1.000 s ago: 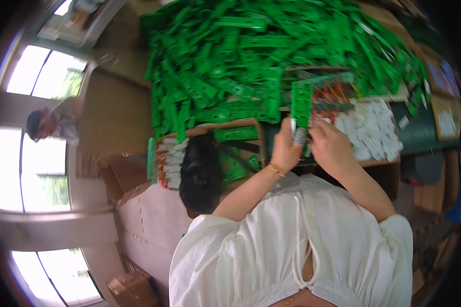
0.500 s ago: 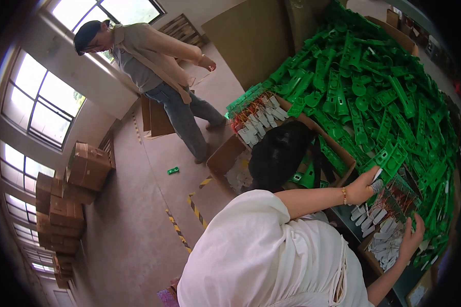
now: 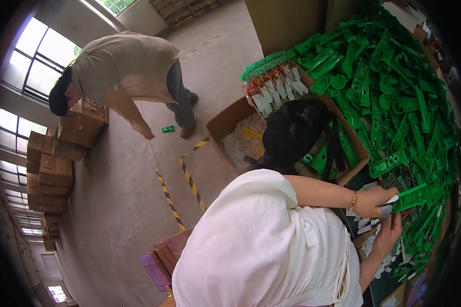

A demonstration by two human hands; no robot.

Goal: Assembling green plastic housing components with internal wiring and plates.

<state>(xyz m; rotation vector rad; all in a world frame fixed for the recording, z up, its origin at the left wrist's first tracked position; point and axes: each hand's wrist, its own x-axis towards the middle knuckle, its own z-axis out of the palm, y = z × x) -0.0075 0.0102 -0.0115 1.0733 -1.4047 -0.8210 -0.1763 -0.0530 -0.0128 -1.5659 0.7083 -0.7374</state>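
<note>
My left hand point(image 3: 374, 201), a bracelet at its wrist and a grey wrap on one finger, grips a long green plastic casing point(image 3: 413, 197). A small white piece shows at the casing's near end, by the thumb. Just below, my right hand point(image 3: 388, 234) has its fingers raised and drawn together against the left fingertips. What those fingers pinch, if anything, is hidden. Under the hands lie loose white plastic pieces point(image 3: 364, 225), partly covered by my arms. A large heap of green casings point(image 3: 384, 97) rises beyond them.
At the left a person point(image 3: 128, 77) bends, one arm reaching down near a green piece point(image 3: 168, 129) on the floor. An open cardboard box point(image 3: 221, 140) beside me holds a black bag point(image 3: 292, 133). White wired parts point(image 3: 274, 94) sit at its far edge. Cartons point(image 3: 56, 171) line the wall.
The casing has swung to point right, and my right hand has come up to meet the left. The other person has gone from upright to bent over, arm lowered toward the floor.
</note>
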